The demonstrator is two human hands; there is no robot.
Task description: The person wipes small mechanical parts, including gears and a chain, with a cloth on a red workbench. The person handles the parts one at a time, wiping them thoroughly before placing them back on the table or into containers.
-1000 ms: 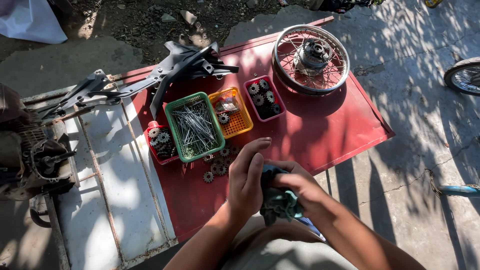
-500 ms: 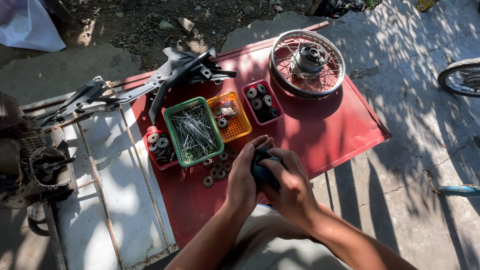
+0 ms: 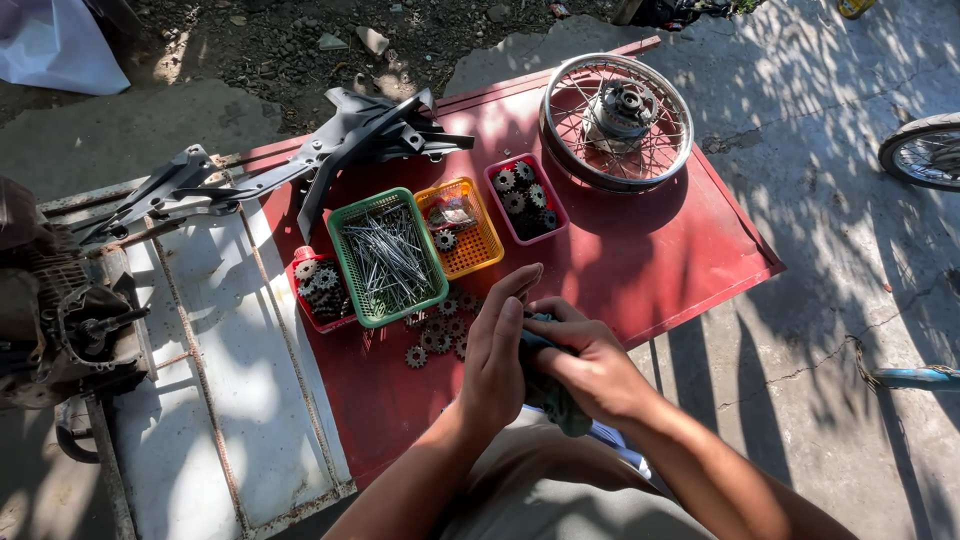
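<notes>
Both hands meet low in the middle of the view, over the near edge of a red metal table (image 3: 640,270). The left hand (image 3: 497,362) is mostly open, its fingers stretched toward 12 o'clock and its palm pressed against a dark green cloth (image 3: 548,392). The right hand (image 3: 592,368) is curled closed over the same cloth from the 3 o'clock side. Whether anything is wrapped inside the cloth cannot be told, since the hands cover it.

Just beyond the fingertips, at 11 o'clock, loose small gears (image 3: 436,336) lie scattered on the table. Past them stands a green basket (image 3: 385,258) full of thin metal spokes. A small red tray (image 3: 318,290) of gears touches the basket at its 9 o'clock side, and an orange basket (image 3: 460,227) sits at its 3 o'clock side. A pink tray (image 3: 526,198) with more gears is further toward 1 o'clock. A spoked wheel (image 3: 617,120) with its hub lies flat at the table's far corner. Dark plastic body panels (image 3: 330,150) sprawl across the far left edge. An engine (image 3: 55,310) sits at 9 o'clock, beside a white panel (image 3: 215,370). Part of a tyre (image 3: 925,152) shows at 2 o'clock on the concrete.
</notes>
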